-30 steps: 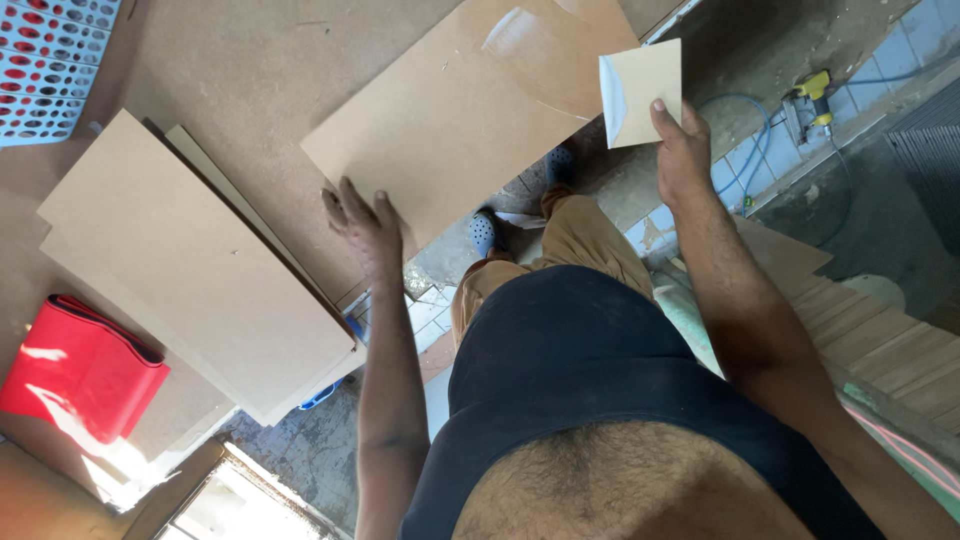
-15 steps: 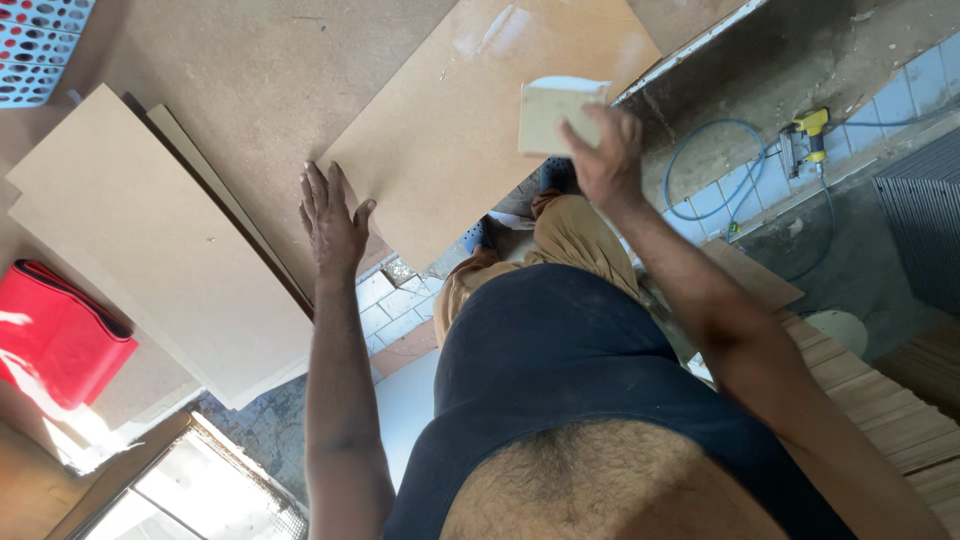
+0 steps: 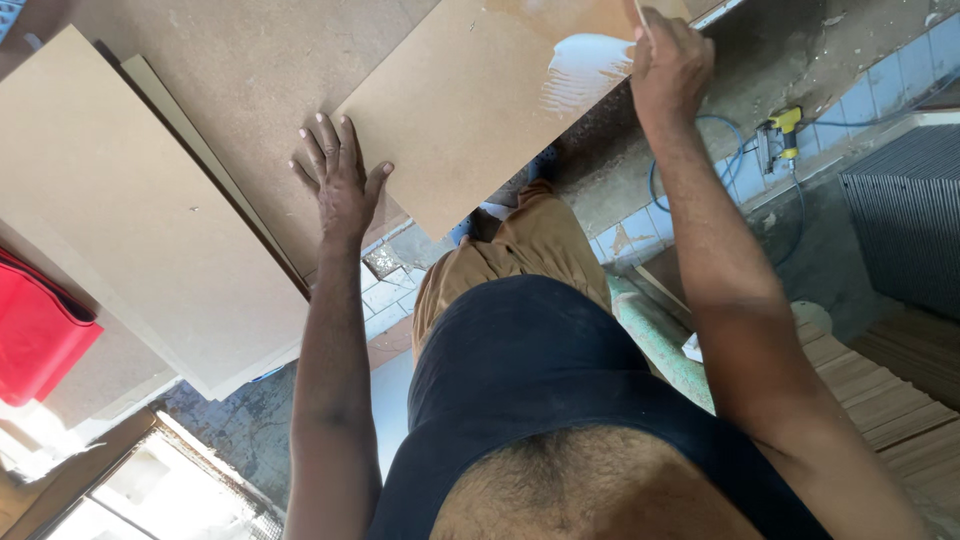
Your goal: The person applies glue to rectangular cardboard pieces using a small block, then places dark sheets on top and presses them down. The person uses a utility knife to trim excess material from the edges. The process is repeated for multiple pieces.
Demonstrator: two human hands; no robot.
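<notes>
Fingers (image 3: 325, 150) flat on brown board (image 3: 470, 110)

Tan board (image 3: 470, 110), white glue smear (image 3: 582, 68)

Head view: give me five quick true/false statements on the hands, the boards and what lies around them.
1. The left hand rests flat, fingers spread, at the edge of the tan board. True.
2. The right hand hangs empty over the floor. False: it presses a thin pale card onto the board, beside a wet white smear.
3. A yellow power tool lies on the floor to the right. True.
4. The red thing sits on top of the tan board. False: it lies far left, apart from it.
5. Only one board is in view. False: a larger board lies left.
</notes>
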